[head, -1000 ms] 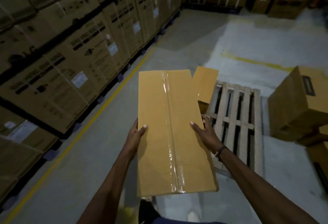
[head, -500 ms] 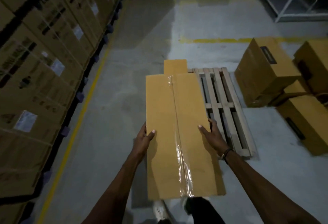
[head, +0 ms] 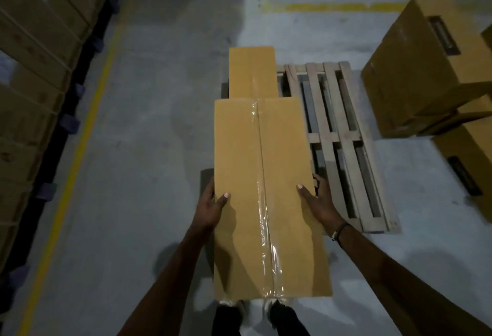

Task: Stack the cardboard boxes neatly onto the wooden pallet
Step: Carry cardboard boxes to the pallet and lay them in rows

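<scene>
Both hands, left hand and right hand, grip a taped box by its sides, held above the pallet edge. Dark labels on nearby boxes are unreadable.

Both hands hold a taped box above the wooden pallet.

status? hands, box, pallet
Left hand and right hand grip carried box by its sides. One box already on pallet, far left end. Remaining slats bare, nothing in the way.
</scene>
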